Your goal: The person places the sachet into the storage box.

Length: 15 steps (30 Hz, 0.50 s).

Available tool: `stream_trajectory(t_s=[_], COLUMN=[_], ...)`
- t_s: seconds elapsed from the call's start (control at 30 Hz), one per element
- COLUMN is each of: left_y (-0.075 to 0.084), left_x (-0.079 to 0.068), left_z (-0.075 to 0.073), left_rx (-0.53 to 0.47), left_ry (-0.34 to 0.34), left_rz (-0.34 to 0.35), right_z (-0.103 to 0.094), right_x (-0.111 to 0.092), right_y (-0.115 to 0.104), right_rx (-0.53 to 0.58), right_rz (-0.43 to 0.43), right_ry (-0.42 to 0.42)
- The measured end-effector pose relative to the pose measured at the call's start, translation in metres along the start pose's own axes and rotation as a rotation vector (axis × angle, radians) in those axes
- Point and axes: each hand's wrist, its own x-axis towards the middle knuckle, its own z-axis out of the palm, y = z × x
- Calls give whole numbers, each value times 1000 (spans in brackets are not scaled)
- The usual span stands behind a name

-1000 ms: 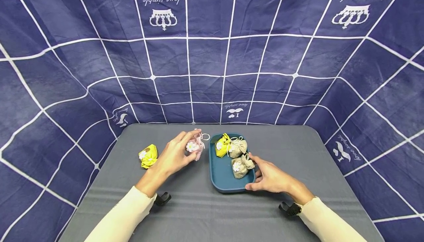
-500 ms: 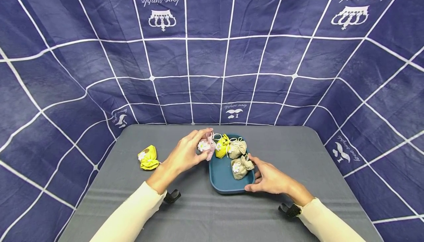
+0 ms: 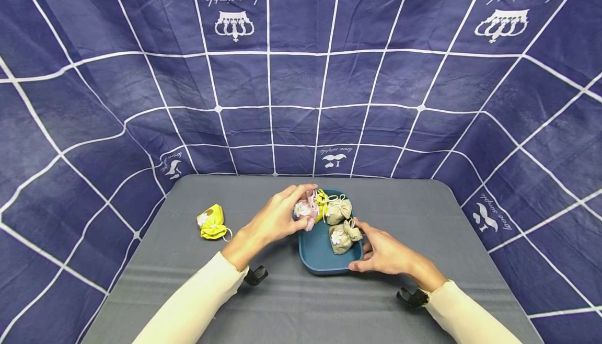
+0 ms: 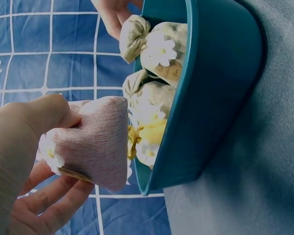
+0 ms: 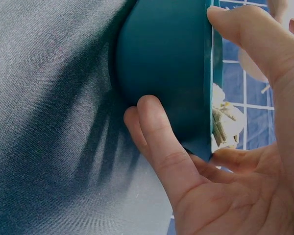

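Observation:
My left hand (image 3: 275, 218) pinches a small pink drawstring pouch (image 4: 100, 142) with a white flower, thumb on one side and fingers on the other. It holds the pouch over the left side of a blue-teal plastic bin (image 3: 317, 255). Inside the bin lie a yellow pouch (image 3: 322, 213), partly hidden behind the pink one, and two beige pouches, one at the back (image 3: 339, 210) and one nearer me (image 3: 340, 240). My right hand (image 3: 388, 250) holds the bin's right side, its thumb at the rim and fingers against the outer wall (image 5: 161, 63).
Another yellow pouch (image 3: 211, 222) with a white flower and a loose cord lies on the grey tabletop (image 3: 291, 307), left of my left hand. Blue cloth (image 3: 301, 82) with a white grid stands around the back and sides.
My left hand has carried the pink pouch rightward, from beside the bin to over its left part, now covering some of the yellow pouch. The right hand and the bin stay put.

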Motion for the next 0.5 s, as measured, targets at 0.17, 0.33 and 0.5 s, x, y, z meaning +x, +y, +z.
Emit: stream_trajectory(t_s=[0.17,0.33,0.5], left_y=[5,8,10], left_x=[5,8,11], left_z=[4,8,13], left_rx=[-24,-33,-46], left_ry=[-34,-76,-126], left_rz=[-9,-14,-11], right_z=[-1,0,1], right_x=[-1,-1,-1], right_y=[-2,-3,-3], right_rx=[2,8,9], right_rz=[-6,-22,-11], right_ry=[3,-2,-3])
